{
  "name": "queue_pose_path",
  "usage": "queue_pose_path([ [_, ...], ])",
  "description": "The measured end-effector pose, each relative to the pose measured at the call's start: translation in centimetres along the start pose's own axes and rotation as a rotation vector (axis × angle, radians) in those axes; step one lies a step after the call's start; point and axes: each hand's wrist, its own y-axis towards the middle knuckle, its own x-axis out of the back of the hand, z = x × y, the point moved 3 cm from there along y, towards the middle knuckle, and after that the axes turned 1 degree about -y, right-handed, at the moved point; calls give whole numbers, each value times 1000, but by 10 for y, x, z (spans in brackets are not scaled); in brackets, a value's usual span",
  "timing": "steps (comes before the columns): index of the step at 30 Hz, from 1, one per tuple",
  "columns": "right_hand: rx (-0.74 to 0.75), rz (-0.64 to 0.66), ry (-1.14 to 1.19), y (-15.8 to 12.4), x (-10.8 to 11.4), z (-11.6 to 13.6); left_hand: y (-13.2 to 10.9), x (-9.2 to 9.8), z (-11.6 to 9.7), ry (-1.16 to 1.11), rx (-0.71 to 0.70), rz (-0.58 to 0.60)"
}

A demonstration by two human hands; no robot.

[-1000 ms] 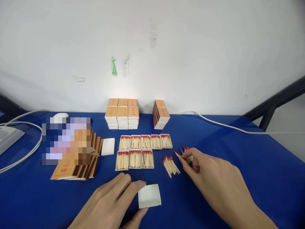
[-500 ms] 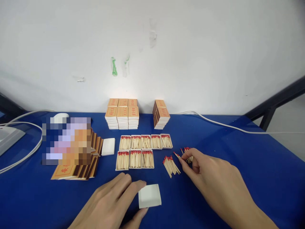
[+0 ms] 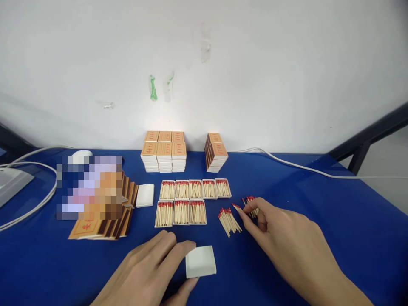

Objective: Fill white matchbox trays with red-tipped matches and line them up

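On the desk, the left hand holds an empty-looking white tray between its fingers while the right hand pinches matches beside a loose bunch, apparently mid-gathering, so the next move seemingly calls for keeping heads aligned.

On the desk: eight filled trays in two rows, five behind, three in front. Behind these, near the wall: two matchbox stacks, apart. Left of the rows: overlapping matchbox sleeves. Right: a loose match pile; further right, a second pile, partly behind the right hand. Foremost: a single tray, in the left hand.
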Motion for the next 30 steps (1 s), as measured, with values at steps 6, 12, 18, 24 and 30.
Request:
queue_pose_path([
  [6,-9,117,115,1,2,9,0,-2,0,-15,7,-20],
  [12,16,24,80,1,6,9,-1,-2,1,8,-4,-4],
  [18,-36,-118,-122,0,4,-2,1,-2,0,16,-5,8],
  [24,-6,-33,-55,1,2,-1,0,-1,-1,16,-17,-2],
  [30,-11,73,50,1,3,3,-3,0,0,21,-17,-5],
])
